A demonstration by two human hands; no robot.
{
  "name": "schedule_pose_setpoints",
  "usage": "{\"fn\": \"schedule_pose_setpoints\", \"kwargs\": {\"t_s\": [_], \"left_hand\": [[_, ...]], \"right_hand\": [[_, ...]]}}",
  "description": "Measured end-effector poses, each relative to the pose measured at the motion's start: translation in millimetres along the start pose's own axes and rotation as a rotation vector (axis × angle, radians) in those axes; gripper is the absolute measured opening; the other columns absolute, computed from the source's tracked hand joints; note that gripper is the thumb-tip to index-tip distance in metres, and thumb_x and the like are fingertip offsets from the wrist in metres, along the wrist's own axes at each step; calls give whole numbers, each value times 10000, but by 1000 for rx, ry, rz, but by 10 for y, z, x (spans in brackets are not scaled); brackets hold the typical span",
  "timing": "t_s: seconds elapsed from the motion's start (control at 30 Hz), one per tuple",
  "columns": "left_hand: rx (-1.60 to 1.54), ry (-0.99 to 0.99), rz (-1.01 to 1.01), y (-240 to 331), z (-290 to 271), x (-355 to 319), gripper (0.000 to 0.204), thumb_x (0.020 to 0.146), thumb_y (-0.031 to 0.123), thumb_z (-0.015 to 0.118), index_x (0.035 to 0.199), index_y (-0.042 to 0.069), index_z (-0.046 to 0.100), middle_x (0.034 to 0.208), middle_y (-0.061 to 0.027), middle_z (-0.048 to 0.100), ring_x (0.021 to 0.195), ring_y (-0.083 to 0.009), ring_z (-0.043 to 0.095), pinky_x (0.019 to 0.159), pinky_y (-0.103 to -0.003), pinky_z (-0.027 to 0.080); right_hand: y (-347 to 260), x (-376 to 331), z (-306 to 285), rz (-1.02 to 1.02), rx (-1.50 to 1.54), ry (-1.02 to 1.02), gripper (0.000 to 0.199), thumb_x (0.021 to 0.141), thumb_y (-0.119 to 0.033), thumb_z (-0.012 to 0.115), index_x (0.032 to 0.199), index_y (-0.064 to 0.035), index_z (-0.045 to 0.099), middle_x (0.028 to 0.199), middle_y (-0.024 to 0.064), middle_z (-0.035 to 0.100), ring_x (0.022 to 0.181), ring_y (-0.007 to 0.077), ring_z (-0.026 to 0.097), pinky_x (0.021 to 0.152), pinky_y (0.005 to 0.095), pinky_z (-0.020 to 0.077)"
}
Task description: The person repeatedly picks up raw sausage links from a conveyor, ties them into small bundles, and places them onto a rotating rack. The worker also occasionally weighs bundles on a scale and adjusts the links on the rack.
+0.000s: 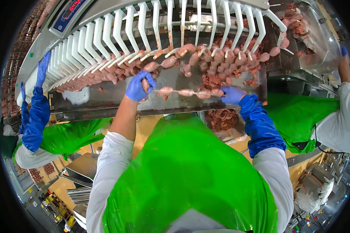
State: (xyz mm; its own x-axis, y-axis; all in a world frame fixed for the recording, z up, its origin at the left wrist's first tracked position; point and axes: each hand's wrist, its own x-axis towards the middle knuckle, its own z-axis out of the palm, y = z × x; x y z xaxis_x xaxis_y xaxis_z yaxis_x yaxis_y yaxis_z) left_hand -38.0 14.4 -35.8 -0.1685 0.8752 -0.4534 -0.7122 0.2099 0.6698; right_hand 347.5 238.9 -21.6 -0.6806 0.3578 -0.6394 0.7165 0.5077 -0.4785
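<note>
A string of pale pink sausage links [186, 93] stretches nearly level between my two blue-gloved hands, above the metal tray. My left hand [141, 86] is closed around a link at its left end, and the string runs on from there up toward the hooks. My right hand [232, 95], with a blue sleeve behind it, grips the other end. Just beyond, white hooks [157, 33] in a curved row carry many hanging links [221, 60]. Ground meat [212, 80] lies loose on the tray near my right hand.
The tray's front wall [89, 115] runs between me and the hooks. A heap of ground meat [221, 121] sits below it. A scale with a red display [68, 17] stands at far left. Co-workers in green aprons [72, 136] stand on both sides; more meat lies at the upper right.
</note>
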Motion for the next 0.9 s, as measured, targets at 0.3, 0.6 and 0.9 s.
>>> {"fn": "schedule_pose_setpoints", "kwargs": {"t_s": [0.3,0.6,0.9], "left_hand": [[-55,-87,128,178,3,377,253,1008,279,501,892,76,599,854,-64,650,880,-257,674,606,-323,474],[912,-220,602,-330,961,-52,617,838,119,729,1398,47,481,1383,-98,502,1187,-195,528,1008,-356,451],[1164,-734,53,-585,1177,249,378,771,225,747,1104,88,632,1105,-134,666,1023,-272,643,930,-409,496]], "right_hand": [[590,-331,86,40,576,-22,236,906,-225,638,1056,-43,651,836,82,684,757,159,659,720,324,537],[-1071,-680,-166,-269,794,-67,214,942,-193,611,968,16,647,827,75,691,720,144,643,672,292,520],[-1057,-1027,-307,-250,325,337,178,906,-192,620,919,-17,652,777,94,659,712,161,620,673,322,500]]}}
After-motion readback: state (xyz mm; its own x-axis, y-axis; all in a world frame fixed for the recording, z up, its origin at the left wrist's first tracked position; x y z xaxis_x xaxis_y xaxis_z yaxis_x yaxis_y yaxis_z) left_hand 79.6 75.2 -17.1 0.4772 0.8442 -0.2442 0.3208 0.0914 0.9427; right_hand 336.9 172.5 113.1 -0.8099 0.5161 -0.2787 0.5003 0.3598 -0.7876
